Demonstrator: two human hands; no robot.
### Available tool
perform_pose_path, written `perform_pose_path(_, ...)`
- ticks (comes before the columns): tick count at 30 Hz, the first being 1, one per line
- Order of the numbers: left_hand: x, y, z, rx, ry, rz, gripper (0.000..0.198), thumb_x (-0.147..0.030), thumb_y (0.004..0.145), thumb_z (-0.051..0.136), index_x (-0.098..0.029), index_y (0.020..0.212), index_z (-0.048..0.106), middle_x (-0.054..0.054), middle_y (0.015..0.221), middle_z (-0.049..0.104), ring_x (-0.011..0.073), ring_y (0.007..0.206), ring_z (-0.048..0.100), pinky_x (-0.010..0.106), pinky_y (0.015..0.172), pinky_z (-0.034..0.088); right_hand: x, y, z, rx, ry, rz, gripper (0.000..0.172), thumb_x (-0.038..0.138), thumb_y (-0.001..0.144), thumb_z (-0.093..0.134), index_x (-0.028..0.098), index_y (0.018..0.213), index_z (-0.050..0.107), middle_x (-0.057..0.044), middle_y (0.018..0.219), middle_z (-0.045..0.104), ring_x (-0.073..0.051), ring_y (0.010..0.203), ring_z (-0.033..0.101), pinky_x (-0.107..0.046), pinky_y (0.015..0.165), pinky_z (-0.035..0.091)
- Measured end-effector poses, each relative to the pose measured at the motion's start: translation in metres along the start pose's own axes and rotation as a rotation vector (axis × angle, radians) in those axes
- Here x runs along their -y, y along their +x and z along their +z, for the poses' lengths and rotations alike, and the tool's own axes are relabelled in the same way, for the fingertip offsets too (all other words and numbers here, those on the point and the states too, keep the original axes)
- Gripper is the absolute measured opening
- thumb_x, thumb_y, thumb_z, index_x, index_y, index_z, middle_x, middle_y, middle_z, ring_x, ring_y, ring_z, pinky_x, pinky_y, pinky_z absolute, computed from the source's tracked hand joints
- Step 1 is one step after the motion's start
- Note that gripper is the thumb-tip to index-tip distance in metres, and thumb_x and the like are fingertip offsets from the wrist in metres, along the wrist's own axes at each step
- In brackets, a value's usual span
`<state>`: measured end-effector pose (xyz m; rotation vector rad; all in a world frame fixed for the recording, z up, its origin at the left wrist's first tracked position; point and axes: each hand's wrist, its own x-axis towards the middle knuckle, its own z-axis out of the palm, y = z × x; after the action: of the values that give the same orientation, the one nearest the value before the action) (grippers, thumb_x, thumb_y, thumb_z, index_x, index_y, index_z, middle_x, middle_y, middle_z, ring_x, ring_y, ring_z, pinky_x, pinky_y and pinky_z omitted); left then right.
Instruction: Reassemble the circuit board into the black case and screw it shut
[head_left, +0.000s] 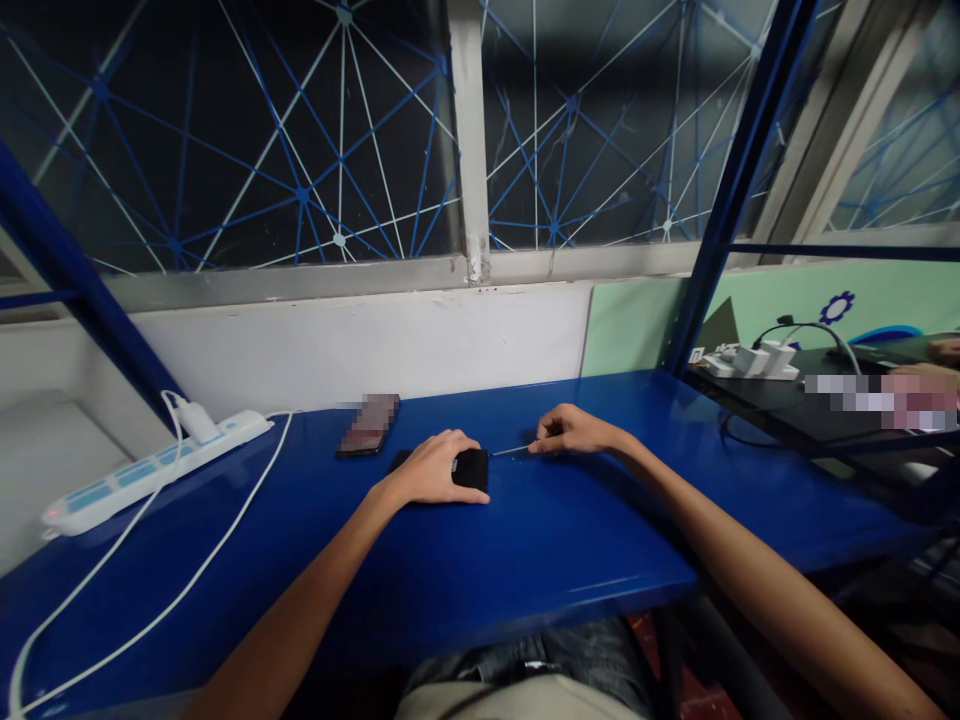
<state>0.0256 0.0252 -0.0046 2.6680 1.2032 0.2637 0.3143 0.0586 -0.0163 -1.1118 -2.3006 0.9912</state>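
Observation:
A black phone [472,470] lies flat on the blue desk, partly covered by my left hand [439,468]. The fingers and thumb of that hand clasp it along its two long sides. To its right, my right hand [571,430] is closed around a thin screwdriver [512,450], whose handle is mostly hidden in the fingers. The metal shaft points left, and its tip is at or very near the phone's short right end; whether it touches cannot be made out. Tiny specks lie on the desk below the shaft.
Another phone [369,425], partly pixelated, lies behind my left hand. A white power strip [161,470] with a plug and white cable stands at the left. Blue metal posts [720,190] flank the desk [540,560]. At the far right, another person's hand [919,385] is over a black table with chargers.

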Motion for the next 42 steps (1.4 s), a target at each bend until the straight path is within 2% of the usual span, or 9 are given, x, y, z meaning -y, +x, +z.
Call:
perform_pose_path(7,0.0036,0.0006,0.0040,-0.018,-0.009,0.005,0.075,-0.075,0.065,0.065,-0.024,0.119,0.058,0.009,0.115,0.059,0.0307,0.104,0.055,0.037,0.080,0.045,0.0054,-0.0020,0.0009,0.013,-0.058,-0.008,0.053,0.061,0.084,0.052,0.012,0.069,0.068,-0.001,0.057,0.055,-0.009,0.050,0.039,-0.024,0.049,0.029)
perform_pose_path(11,0.0036,0.0010,0.0047,-0.038,-0.010,0.022,0.073,-0.073,0.065,0.067,-0.023,0.118,0.059,0.009,0.115,0.059,0.0304,0.105,0.055,0.037,0.082,0.045,0.0042,-0.0013,0.0017,-0.020,-0.035,-0.024,0.040,0.052,0.069,0.073,0.014,0.078,0.064,0.000,0.066,0.059,-0.011,0.057,0.046,-0.023,0.053,0.033)
perform_pose_path(14,0.0038,0.0008,0.0048,-0.038,-0.014,0.018,0.074,-0.073,0.064,0.067,-0.023,0.118,0.059,0.009,0.116,0.059,0.0306,0.105,0.055,0.038,0.082,0.045,0.0018,-0.0005,0.0012,-0.043,-0.005,-0.021,0.039,0.045,0.062,0.079,0.015,0.079,0.061,0.000,0.069,0.060,-0.011,0.059,0.050,-0.023,0.054,0.036)
perform_pose_path(18,0.0040,0.0006,0.0059,-0.041,-0.021,0.012,0.076,-0.076,0.064,0.064,-0.024,0.119,0.059,0.009,0.117,0.058,0.0313,0.105,0.055,0.038,0.082,0.045,0.0012,-0.0010,0.0000,0.030,0.034,0.029,0.039,0.052,0.073,0.069,0.014,0.073,0.063,0.000,0.060,0.057,-0.009,0.049,0.044,-0.023,0.048,0.032)
perform_pose_path(23,0.0031,0.0014,0.0095,-0.056,-0.011,-0.006,0.080,-0.079,0.065,0.061,-0.023,0.122,0.059,0.011,0.120,0.057,0.0317,0.106,0.055,0.039,0.083,0.046,0.0044,-0.0022,-0.0002,-0.002,-0.066,0.004,0.052,0.059,0.084,0.053,0.013,0.069,0.069,-0.001,0.057,0.055,-0.009,0.050,0.038,-0.025,0.049,0.028)
perform_pose_path(30,0.0008,0.0016,0.0097,-0.068,0.015,0.003,0.082,-0.079,0.066,0.060,-0.022,0.125,0.058,0.011,0.121,0.057,0.0321,0.108,0.055,0.040,0.087,0.044,-0.0008,0.0000,-0.0005,-0.067,-0.047,-0.021,0.038,0.046,0.063,0.078,0.015,0.079,0.062,0.000,0.069,0.060,-0.012,0.060,0.050,-0.024,0.055,0.035)
perform_pose_path(35,-0.0033,0.0007,0.0063,-0.050,0.031,0.000,0.082,-0.079,0.068,0.058,-0.022,0.126,0.058,0.011,0.121,0.058,0.0318,0.108,0.055,0.040,0.087,0.045,-0.0034,-0.0003,-0.0010,0.033,0.017,0.048,0.041,0.055,0.074,0.067,0.014,0.075,0.064,0.001,0.060,0.057,-0.010,0.049,0.046,-0.024,0.049,0.033)
perform_pose_path(39,-0.0047,0.0003,0.0056,-0.043,0.036,-0.009,0.083,-0.080,0.068,0.057,-0.023,0.127,0.057,0.011,0.121,0.058,0.0323,0.108,0.055,0.040,0.086,0.045,-0.0002,-0.0011,0.0003,0.013,-0.064,0.035,0.054,0.063,0.082,0.053,0.013,0.068,0.068,0.000,0.054,0.054,-0.009,0.047,0.040,-0.025,0.048,0.029)
perform_pose_path(42,-0.0044,0.0005,0.0058,-0.046,0.041,-0.007,0.083,-0.080,0.068,0.057,-0.023,0.128,0.057,0.011,0.120,0.058,0.0328,0.108,0.055,0.040,0.087,0.045,0.0015,-0.0003,0.0015,-0.001,-0.085,0.031,0.051,0.062,0.080,0.057,0.013,0.069,0.068,0.001,0.055,0.053,-0.009,0.050,0.039,-0.024,0.049,0.028)
